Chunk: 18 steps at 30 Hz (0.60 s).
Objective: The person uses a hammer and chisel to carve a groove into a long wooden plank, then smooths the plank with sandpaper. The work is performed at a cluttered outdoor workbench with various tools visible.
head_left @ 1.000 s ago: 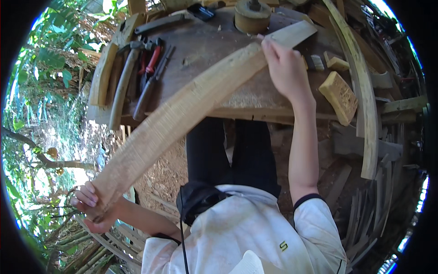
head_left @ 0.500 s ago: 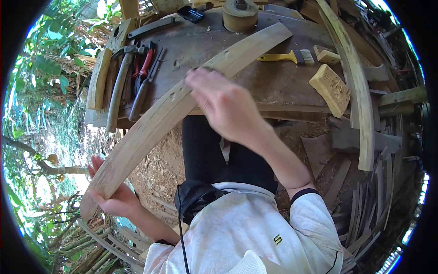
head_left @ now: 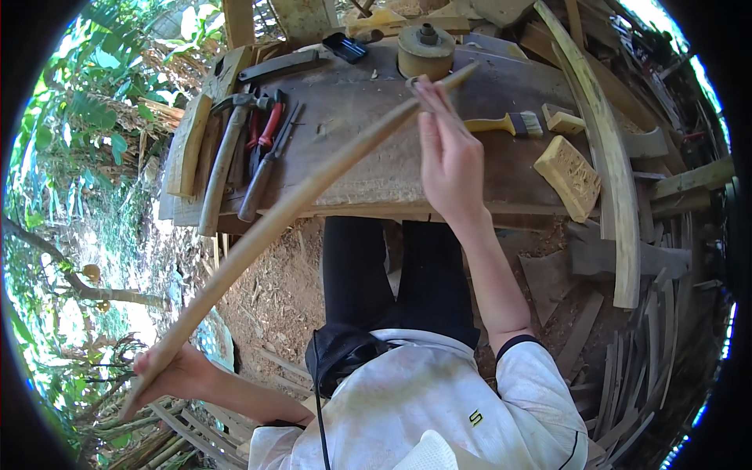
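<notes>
Plank (head_left: 291,205) in play, long and pale, turned edge-on and slanted right across the view! Its lower end is held out beyond the workbench (head_left: 376,186), low on the left, and that end is gripped by the left hand (head_left: 180,374), some of the fingers hidden behind the wood. Up at the other end, over the bench, the wood is met by the right hand (head_left: 456,160), its fingers laid out straight along the side; whether that hand is closed around the plank cannot be told from this angle. The upper tip is seen poking out past the fingertips, close by the round block (head_left: 425,59) topped with a metal bolt.

Over to the left of the bench, tools are lined up: a hammer (head_left: 221,171) with a wooden handle, red-handled pliers (head_left: 271,125) just beside it, then a long thin tool (head_left: 255,192). Across to the right, a yellow-handled brush (head_left: 523,124) is laid near the right hand, and a chunky yellowish block (head_left: 568,178) is set by the front edge. Farther right, a long curved pole (head_left: 615,149) is stretched past the bench's edge.
</notes>
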Tool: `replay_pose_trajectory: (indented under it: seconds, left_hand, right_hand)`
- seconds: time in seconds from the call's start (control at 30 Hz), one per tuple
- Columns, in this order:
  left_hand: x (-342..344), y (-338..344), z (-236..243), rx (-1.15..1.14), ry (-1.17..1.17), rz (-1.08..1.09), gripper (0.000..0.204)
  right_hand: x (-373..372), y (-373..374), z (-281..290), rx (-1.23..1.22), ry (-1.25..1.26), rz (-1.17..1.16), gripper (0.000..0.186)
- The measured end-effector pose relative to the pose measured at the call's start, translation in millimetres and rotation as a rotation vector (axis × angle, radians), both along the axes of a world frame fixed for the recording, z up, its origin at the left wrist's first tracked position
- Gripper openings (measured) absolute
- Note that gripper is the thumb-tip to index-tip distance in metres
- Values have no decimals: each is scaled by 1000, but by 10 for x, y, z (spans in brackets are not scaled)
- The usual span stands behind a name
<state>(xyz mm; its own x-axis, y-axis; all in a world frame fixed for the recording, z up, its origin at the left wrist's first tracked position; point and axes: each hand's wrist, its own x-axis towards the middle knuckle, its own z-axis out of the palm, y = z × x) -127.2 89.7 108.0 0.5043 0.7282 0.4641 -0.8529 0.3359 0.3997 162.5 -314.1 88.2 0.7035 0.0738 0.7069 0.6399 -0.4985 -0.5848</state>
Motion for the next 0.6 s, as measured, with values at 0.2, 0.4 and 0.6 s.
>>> replay_pose_trajectory:
  seconds: [0.2,0.4,0.6]
  left_hand:
    - [340,-503,353,-64,-117,21,55]
    - [493,-499,353,178,-193,-27,47]
    - [463,-198,365,107,149,191,79]
  right_hand:
    - [-357,13,272,-289,70,366,31]
    - [129,-423,36,-287,342,49,35]
    - [32,-233,-1,-270,250,190,42]
